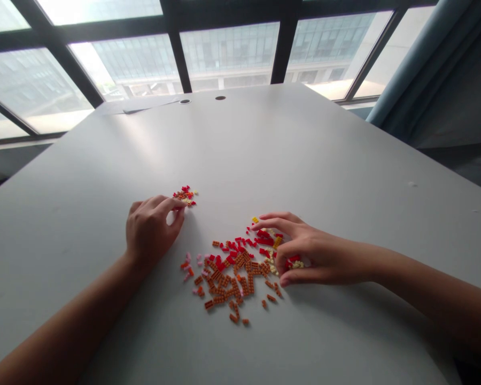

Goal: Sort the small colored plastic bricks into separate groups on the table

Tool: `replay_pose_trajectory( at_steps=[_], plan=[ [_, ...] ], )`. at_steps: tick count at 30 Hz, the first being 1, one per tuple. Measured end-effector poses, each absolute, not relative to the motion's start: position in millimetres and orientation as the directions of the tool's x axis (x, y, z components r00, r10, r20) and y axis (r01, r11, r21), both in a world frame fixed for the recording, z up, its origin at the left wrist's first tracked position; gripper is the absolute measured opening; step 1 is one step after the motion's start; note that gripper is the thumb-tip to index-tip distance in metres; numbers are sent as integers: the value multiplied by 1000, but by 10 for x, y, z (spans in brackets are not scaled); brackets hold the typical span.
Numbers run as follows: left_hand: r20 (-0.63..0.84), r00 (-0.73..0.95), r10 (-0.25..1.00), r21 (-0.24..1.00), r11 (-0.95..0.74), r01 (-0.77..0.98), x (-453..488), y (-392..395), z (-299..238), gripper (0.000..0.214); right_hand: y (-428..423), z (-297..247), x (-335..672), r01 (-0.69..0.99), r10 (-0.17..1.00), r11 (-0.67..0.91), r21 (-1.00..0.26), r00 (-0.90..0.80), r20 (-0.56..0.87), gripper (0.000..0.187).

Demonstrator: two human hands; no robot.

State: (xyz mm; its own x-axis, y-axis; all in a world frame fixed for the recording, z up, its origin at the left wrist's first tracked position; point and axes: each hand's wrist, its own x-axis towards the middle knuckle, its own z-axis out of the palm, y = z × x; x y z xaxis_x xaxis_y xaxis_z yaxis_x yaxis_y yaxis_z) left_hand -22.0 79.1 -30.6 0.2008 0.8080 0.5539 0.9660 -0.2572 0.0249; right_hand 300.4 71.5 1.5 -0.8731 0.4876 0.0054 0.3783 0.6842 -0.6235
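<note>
At the near edge of a small heap of tiny red, orange and cream building bricks (184,195), my left hand (152,222) has thumb and forefinger pinched together. Whatever lies between those fingertips is too small to make out. My right hand (304,243) reaches over the right side of a larger spread of building bricks (224,283), its fingers apart and the index finger stretched towards the far edge. Brown bricks (250,280) fill the near part of this spread, and red bricks (264,239) lie beyond them. Cream and red pieces show beneath my right palm, which partly hides them.
The white table (232,149) runs back to a dark-framed window (228,56). Thin flat sheets (144,106) and two round cable holes (220,98) are near its far edge. A blue-grey curtain (412,69) hangs at the right. A small pale scrap (412,184) lies on the right side.
</note>
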Motion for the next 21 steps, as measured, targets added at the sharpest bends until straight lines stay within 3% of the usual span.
replay_pose_trajectory(
  at_steps=[16,21],
  plan=[
    [544,179,820,44,-241,969,-206,791,-308,20,711,3,3000,383,497,684,-621,-867,13,21],
    [540,174,823,50,-237,970,-211,795,-309,20,729,-56,3005,351,535,712,-608,-832,147,21]
  ],
)
